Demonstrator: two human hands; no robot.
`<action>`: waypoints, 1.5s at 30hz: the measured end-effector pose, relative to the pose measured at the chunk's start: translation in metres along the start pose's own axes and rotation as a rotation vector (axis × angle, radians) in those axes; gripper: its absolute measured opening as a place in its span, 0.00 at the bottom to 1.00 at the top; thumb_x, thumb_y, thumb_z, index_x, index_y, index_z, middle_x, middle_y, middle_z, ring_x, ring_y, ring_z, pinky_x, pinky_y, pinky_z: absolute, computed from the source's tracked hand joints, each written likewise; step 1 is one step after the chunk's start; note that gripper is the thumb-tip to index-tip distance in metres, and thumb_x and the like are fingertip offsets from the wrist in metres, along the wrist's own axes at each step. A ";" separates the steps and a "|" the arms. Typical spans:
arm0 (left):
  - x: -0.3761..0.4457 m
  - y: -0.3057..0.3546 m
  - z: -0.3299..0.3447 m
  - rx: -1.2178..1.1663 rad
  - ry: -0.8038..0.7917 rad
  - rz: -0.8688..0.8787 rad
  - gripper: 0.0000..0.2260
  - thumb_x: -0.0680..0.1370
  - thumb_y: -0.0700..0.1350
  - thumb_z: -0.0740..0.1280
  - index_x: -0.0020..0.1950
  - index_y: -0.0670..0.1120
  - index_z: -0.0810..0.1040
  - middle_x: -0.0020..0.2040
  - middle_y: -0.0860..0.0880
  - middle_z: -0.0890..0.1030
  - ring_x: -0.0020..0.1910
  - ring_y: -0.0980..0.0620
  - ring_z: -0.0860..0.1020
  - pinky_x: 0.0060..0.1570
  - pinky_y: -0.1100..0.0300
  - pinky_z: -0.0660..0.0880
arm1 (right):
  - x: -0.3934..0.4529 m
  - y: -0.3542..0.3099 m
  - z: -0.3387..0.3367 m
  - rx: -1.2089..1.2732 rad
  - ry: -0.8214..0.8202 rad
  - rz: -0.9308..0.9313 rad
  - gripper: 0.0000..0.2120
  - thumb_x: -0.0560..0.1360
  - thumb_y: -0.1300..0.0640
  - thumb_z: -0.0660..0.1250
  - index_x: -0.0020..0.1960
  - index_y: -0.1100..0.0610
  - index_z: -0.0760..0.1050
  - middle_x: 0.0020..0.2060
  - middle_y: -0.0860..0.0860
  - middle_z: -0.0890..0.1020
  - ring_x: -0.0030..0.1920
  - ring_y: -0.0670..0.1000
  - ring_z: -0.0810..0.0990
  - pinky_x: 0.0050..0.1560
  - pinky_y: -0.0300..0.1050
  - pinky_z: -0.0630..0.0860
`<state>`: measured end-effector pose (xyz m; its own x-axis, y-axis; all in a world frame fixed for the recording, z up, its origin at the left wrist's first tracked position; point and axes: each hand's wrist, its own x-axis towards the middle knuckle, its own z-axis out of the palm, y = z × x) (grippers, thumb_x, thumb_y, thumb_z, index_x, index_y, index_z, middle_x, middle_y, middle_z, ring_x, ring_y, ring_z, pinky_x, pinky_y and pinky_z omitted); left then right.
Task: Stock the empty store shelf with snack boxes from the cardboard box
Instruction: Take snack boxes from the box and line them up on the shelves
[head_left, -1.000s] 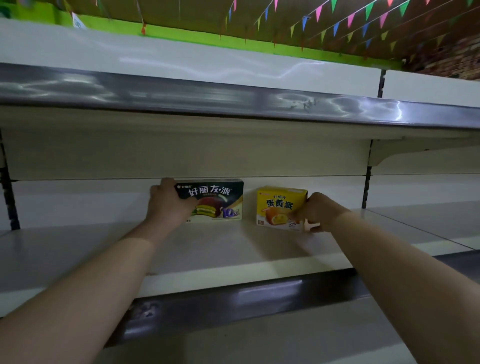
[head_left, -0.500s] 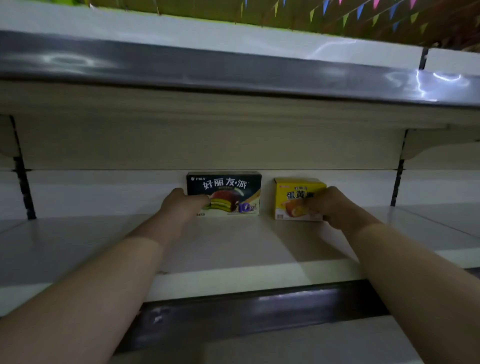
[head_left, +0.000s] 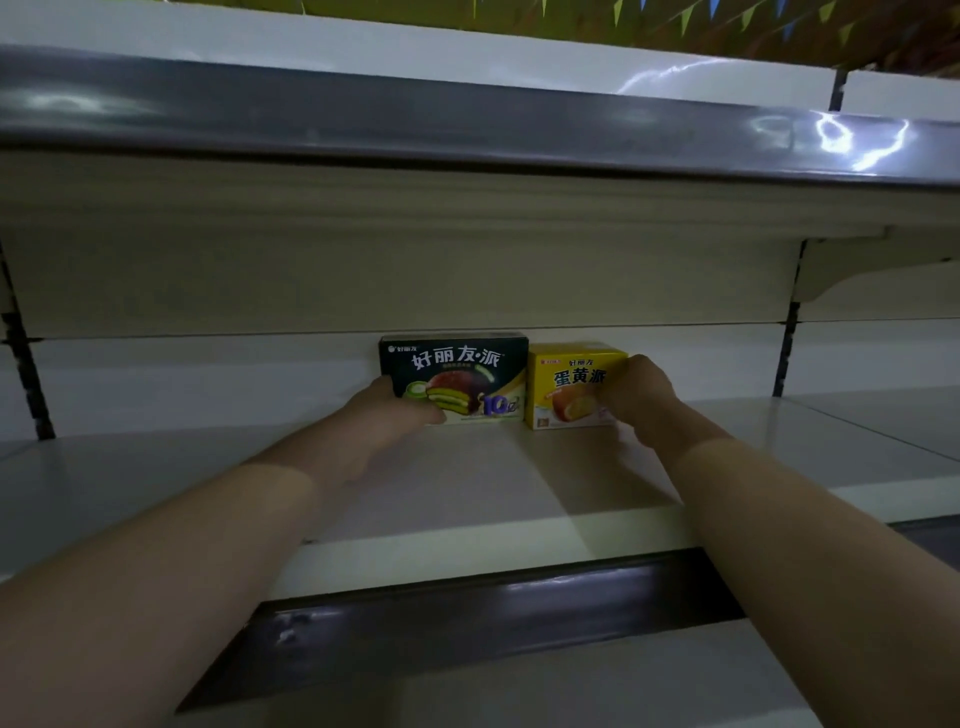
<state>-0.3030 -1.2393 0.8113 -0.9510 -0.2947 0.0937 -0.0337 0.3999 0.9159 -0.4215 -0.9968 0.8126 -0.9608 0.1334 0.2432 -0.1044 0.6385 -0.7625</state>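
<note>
Two boxes (head_left: 453, 379) — hands (both) (head_left: 392, 413) gripping

Lower left corner of the dark snack box (head_left: 457, 376) lost behind the left hand (head_left: 395, 410), right edge and lower right corner of the yellow snack box (head_left: 571, 384) lost behind the right hand (head_left: 636, 392). Fingertips of both hands out of sight against the boxes, so the grip unreadable; small print on both fronts too fine to read. Both forearms cut by the bottom edge, bunting (head_left: 727, 21) clipped at the top.
</note>
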 end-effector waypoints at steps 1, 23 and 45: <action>0.000 -0.002 0.001 0.010 0.008 0.004 0.34 0.58 0.50 0.72 0.65 0.47 0.74 0.57 0.46 0.80 0.54 0.46 0.78 0.52 0.57 0.75 | -0.001 0.001 -0.001 -0.019 0.003 -0.004 0.06 0.77 0.60 0.64 0.49 0.62 0.70 0.32 0.54 0.72 0.30 0.51 0.70 0.28 0.41 0.63; -0.047 0.007 -0.054 0.390 0.492 0.208 0.13 0.78 0.40 0.63 0.62 0.43 0.77 0.58 0.45 0.79 0.57 0.47 0.76 0.46 0.68 0.64 | -0.054 -0.050 0.002 -0.122 0.070 -0.617 0.15 0.74 0.63 0.66 0.60 0.62 0.74 0.54 0.62 0.80 0.55 0.63 0.77 0.54 0.50 0.72; -0.551 -0.208 -0.390 0.679 0.680 -0.326 0.03 0.79 0.47 0.64 0.52 0.51 0.75 0.49 0.50 0.80 0.45 0.52 0.77 0.38 0.60 0.70 | -0.573 -0.225 0.197 -0.464 -0.506 -1.242 0.08 0.80 0.59 0.58 0.58 0.56 0.71 0.55 0.54 0.73 0.51 0.56 0.73 0.42 0.48 0.71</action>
<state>0.3481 -1.4990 0.7211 -0.4947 -0.8245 0.2746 -0.6293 0.5578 0.5411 0.1018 -1.3662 0.7268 -0.3051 -0.9083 0.2862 -0.9384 0.3379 0.0722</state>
